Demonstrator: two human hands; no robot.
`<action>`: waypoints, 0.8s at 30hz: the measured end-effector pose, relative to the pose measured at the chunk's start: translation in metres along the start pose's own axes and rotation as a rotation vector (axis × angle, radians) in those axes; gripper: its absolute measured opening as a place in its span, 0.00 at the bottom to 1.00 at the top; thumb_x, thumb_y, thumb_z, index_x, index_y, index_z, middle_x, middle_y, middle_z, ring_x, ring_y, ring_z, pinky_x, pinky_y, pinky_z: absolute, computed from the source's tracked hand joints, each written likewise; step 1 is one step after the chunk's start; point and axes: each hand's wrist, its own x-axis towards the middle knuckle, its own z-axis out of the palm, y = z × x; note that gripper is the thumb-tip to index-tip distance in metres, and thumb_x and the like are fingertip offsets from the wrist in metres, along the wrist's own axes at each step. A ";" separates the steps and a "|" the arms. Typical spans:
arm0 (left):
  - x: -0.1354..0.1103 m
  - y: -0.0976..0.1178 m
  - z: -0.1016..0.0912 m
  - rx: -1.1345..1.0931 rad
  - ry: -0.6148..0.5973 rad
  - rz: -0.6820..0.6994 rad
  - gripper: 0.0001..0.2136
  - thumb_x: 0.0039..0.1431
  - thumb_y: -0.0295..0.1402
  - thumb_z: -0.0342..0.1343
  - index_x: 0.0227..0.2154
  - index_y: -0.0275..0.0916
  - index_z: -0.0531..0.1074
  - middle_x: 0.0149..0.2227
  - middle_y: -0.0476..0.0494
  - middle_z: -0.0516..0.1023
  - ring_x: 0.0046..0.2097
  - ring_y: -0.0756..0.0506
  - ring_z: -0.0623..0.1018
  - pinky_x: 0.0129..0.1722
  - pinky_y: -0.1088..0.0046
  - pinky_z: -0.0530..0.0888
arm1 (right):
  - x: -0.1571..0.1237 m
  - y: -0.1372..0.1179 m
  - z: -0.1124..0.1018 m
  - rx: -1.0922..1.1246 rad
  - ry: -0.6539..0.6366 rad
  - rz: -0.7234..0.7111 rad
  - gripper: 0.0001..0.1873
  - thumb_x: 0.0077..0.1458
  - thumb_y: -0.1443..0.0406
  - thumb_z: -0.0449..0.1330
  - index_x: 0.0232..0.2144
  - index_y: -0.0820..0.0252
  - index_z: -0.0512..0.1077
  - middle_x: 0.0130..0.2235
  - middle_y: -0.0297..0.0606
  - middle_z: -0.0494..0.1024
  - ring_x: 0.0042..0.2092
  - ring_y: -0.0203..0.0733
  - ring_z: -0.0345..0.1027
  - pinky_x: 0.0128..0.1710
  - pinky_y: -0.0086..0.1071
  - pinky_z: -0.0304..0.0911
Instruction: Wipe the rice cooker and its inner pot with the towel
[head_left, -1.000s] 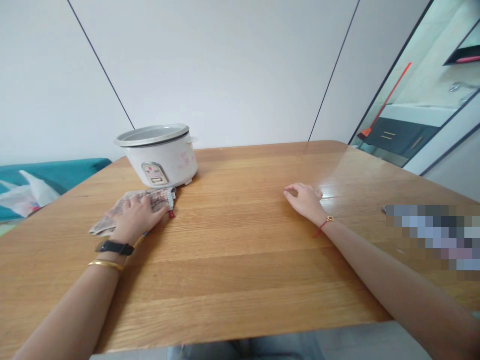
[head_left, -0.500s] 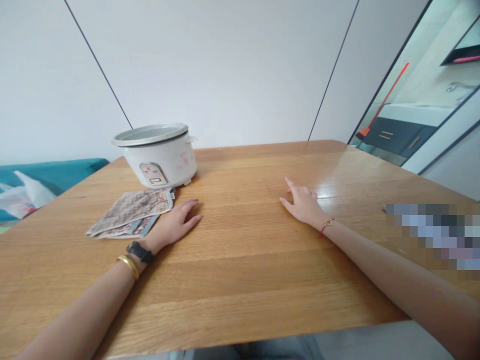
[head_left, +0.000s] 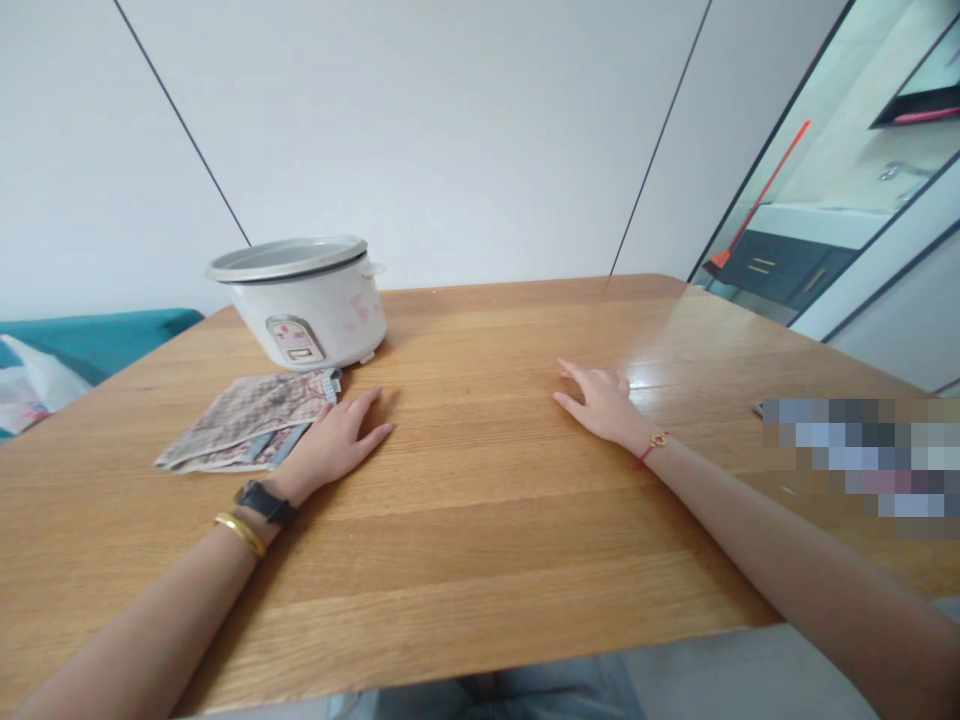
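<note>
My left hand [head_left: 335, 440] rests on the wooden table [head_left: 465, 480] with its fingers stretched out and holds nothing. Beside it, partly behind the wrist and fingers, lies a folded patterned cloth [head_left: 251, 410] with checks and blue edging. Just beyond the cloth stands a white rice cooker [head_left: 307, 310] with no lid on and a panel on its front. Across the table to the right, my right hand [head_left: 600, 403] lies with thumb and fingers apart, nothing in it.
A blurred-out flat object [head_left: 870, 455] lies on the table's right side. At the left are a teal seat [head_left: 142, 335] and a white plastic bag [head_left: 41, 385]. The wall [head_left: 450, 140] rises behind the table. An orange broom [head_left: 765, 205] leans beyond the doorway at right.
The whole view has shifted slightly, so things sit a little further left and higher. The fingers of my right hand have drawn slightly closer together. The cooker and cloth stay in place.
</note>
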 end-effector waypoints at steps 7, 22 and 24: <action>0.000 -0.001 0.001 0.029 -0.019 -0.011 0.32 0.68 0.54 0.42 0.64 0.35 0.63 0.66 0.31 0.66 0.66 0.33 0.66 0.68 0.44 0.54 | -0.004 0.000 -0.002 -0.034 -0.028 -0.012 0.24 0.64 0.51 0.51 0.56 0.51 0.73 0.66 0.41 0.67 0.66 0.58 0.57 0.65 0.62 0.48; -0.001 0.003 -0.001 0.044 -0.060 -0.059 0.31 0.69 0.53 0.40 0.65 0.37 0.63 0.67 0.32 0.64 0.67 0.32 0.64 0.67 0.39 0.52 | -0.003 0.000 -0.003 0.006 -0.076 0.009 0.32 0.64 0.51 0.50 0.67 0.54 0.60 0.63 0.46 0.70 0.64 0.58 0.60 0.63 0.62 0.50; -0.001 0.003 -0.001 0.057 -0.062 -0.065 0.30 0.69 0.54 0.39 0.63 0.39 0.66 0.68 0.33 0.64 0.68 0.31 0.64 0.67 0.38 0.52 | -0.003 0.000 -0.003 0.020 -0.061 0.027 0.35 0.64 0.51 0.52 0.69 0.54 0.56 0.62 0.46 0.71 0.64 0.58 0.60 0.63 0.62 0.50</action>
